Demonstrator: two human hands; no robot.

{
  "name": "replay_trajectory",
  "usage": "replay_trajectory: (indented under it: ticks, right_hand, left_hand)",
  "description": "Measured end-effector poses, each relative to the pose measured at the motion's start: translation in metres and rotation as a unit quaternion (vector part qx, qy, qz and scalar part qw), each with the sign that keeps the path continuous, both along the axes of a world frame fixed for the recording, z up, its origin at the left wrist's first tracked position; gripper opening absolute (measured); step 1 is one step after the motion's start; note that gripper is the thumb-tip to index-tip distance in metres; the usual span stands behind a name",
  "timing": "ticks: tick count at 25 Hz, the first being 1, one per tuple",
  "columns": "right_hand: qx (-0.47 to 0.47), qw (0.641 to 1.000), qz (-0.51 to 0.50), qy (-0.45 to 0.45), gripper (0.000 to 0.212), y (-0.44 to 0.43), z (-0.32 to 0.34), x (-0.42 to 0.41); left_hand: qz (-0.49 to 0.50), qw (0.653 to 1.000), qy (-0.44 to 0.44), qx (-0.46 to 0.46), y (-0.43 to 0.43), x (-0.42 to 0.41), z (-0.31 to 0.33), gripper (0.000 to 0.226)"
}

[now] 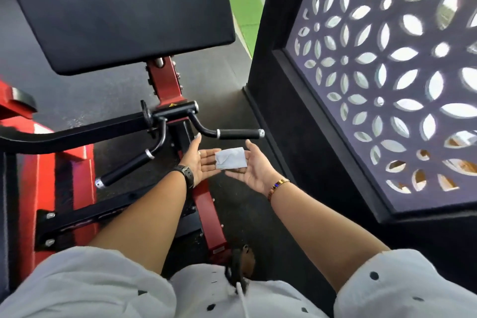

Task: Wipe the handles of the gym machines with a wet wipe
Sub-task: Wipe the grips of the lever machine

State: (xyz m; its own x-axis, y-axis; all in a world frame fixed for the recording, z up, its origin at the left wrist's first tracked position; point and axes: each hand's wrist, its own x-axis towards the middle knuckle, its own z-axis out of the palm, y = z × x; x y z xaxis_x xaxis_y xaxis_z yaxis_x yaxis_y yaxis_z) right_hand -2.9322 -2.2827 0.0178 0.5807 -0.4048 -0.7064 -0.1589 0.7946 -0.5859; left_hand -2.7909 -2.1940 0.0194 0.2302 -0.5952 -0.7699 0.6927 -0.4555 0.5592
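Observation:
A folded white wet wipe (230, 158) lies across the fingers of both my hands, just below the machine's handles. My left hand (200, 162) is palm up with straight fingers under the wipe's left edge. My right hand (251, 165) is palm up too, its fingers under the wipe's right part. A black horizontal handle (238, 134) with silver end caps sits right above the wipe. A second black handle (126, 166) slants down to the left of my left wrist.
A large black pad (116, 8) on a red post (166, 82) stands ahead. The red and black machine frame (64, 175) fills the left. A black wall with a patterned lattice screen (387, 80) closes in on the right. Dark rubber floor (232, 80) lies between.

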Motion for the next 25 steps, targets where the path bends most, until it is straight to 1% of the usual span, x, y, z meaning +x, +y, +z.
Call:
replay_trajectory:
  ticks: [3,6,8,10,12,14,15,16,17,18,19,20,21,22,23,24,25]
  right_hand:
    - [0.006,1.0,0.012,0.007,0.054,-0.023,-0.004,-0.002]
    - [0.016,0.999,0.025,0.022,0.052,-0.032,-0.007,0.007]
    - [0.013,0.999,0.026,0.025,0.045,-0.038,-0.007,0.015]
    - [0.003,0.999,0.022,0.031,0.035,-0.043,-0.003,0.024]
    - [-0.007,0.999,0.012,0.035,0.028,-0.048,-0.004,0.026]
    - [-0.011,0.999,-0.001,0.037,0.028,-0.053,-0.005,0.028]
    - [-0.011,0.999,-0.009,0.036,0.026,-0.056,-0.007,0.029]
    - [-0.015,0.999,-0.017,0.039,0.021,-0.059,-0.01,0.03]
    - [-0.016,0.999,-0.023,0.04,0.018,-0.061,-0.012,0.032]
    - [-0.018,0.998,-0.025,0.046,0.018,-0.064,-0.015,0.034]
    - [-0.016,0.998,-0.034,0.048,0.021,-0.068,-0.021,0.036]
    - [-0.018,0.997,-0.041,0.055,0.022,-0.07,-0.027,0.037]
    - [-0.025,0.996,-0.048,0.067,0.021,-0.072,-0.033,0.039]
    - [-0.047,0.993,-0.056,0.092,0.018,-0.075,-0.037,0.043]
    - [-0.083,0.987,-0.062,0.122,0.015,-0.079,-0.042,0.045]
    - [-0.134,0.976,-0.063,0.158,0.011,-0.084,-0.047,0.047]
    - [-0.192,0.962,-0.06,0.187,0.012,-0.087,-0.05,0.049]
  left_hand:
    - [0.028,1.0,0.005,0.003,-0.013,-0.007,0.002,0.075]
    - [0.029,0.999,-0.004,0.012,-0.024,-0.001,0.001,0.074]
    - [0.022,1.0,-0.002,0.019,-0.029,0.007,-0.003,0.075]
    - [0.01,1.0,0.005,0.018,-0.035,0.018,-0.007,0.076]
    - [-0.016,1.0,-0.011,0.021,-0.045,0.027,-0.009,0.075]
    - [-0.064,0.996,-0.044,0.032,-0.057,0.034,-0.011,0.07]
    - [-0.1,0.992,-0.072,0.038,-0.062,0.036,-0.012,0.065]
    - [-0.145,0.98,-0.128,0.043,-0.066,0.037,-0.014,0.058]
    - [-0.212,0.948,-0.233,0.05,-0.07,0.042,-0.022,0.052]
    - [-0.303,0.874,-0.376,0.059,-0.072,0.047,-0.029,0.05]
    - [-0.395,0.763,-0.508,0.066,-0.073,0.052,-0.038,0.056]
    - [-0.464,0.653,-0.595,0.063,-0.074,0.057,-0.046,0.067]
    - [-0.5,0.576,-0.644,0.063,-0.076,0.06,-0.052,0.076]
    - [-0.512,0.534,-0.67,0.069,-0.078,0.063,-0.056,0.082]
    - [-0.512,0.517,-0.681,0.082,-0.083,0.064,-0.061,0.086]
    - [-0.508,0.516,-0.683,0.095,-0.089,0.064,-0.066,0.087]
    - [-0.499,0.522,-0.683,0.105,-0.094,0.063,-0.073,0.086]
